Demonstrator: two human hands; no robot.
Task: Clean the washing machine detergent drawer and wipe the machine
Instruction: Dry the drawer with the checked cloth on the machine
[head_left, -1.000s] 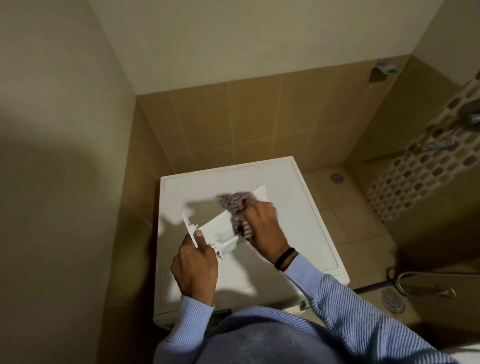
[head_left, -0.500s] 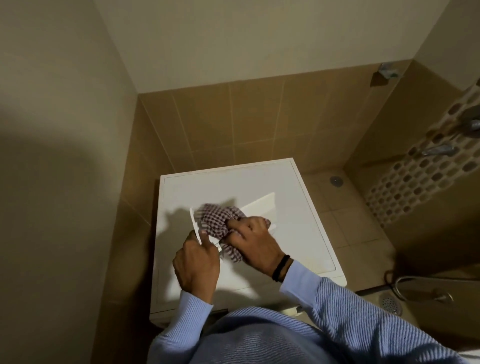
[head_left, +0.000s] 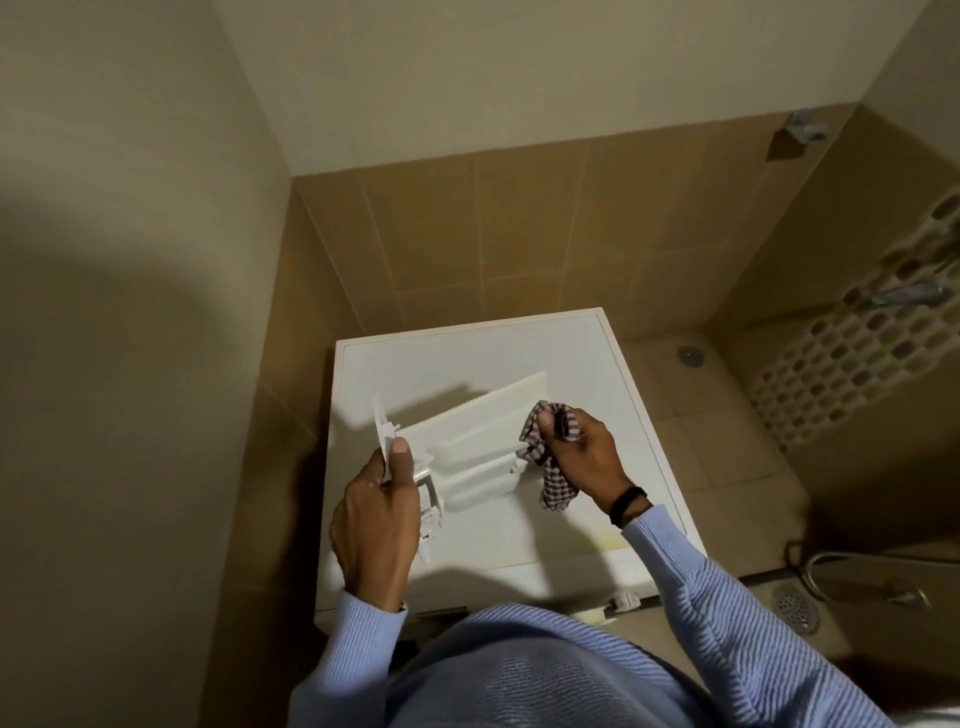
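The white detergent drawer (head_left: 467, 447) is out of its slot and held over the top of the white washing machine (head_left: 587, 358). My left hand (head_left: 376, 514) grips the drawer by its front panel, thumb up along the panel's edge. A checked cloth (head_left: 553, 467) is bunched in my right hand (head_left: 582, 452), which holds it against the drawer's right end. The drawer's underside faces me, showing its moulded ribs.
The machine stands in a corner, with a beige wall on the left and brown tiles behind it. To the right lies tiled floor with a floor drain (head_left: 794, 605), a metal hose (head_left: 852, 566) and a wall tap (head_left: 906, 295).
My right hand has swept the cloth from the drawer's left part, near my left thumb, to its right end. The drawer's ribbed face is now uncovered. My left hand keeps its hold.
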